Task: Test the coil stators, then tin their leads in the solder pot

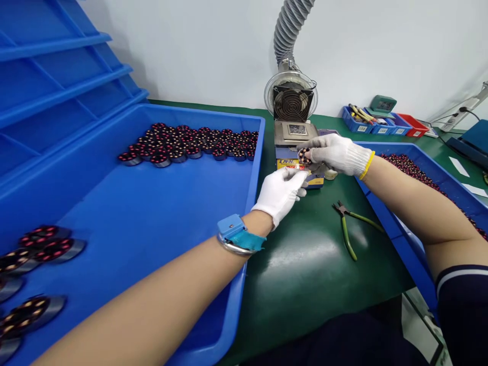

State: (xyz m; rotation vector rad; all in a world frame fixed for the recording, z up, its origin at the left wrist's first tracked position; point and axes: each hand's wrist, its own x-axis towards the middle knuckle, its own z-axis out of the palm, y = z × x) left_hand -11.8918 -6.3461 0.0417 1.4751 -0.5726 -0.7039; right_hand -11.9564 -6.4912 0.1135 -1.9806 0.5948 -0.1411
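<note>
Both my hands wear white gloves and meet in front of a small blue and yellow solder pot. My right hand is closed on a round motor stator with copper windings, held beside the pot. My left hand sits just below it, fingers curled, thumb and fingertips touching the stator's lower edge. A blue wrist strap circles my left wrist.
A large blue tray on the left holds several stators at its far side and near corner. Another blue tray with stators lies right. Green-handled cutters rest on the green mat. A fume extractor stands behind; small bins sit far right.
</note>
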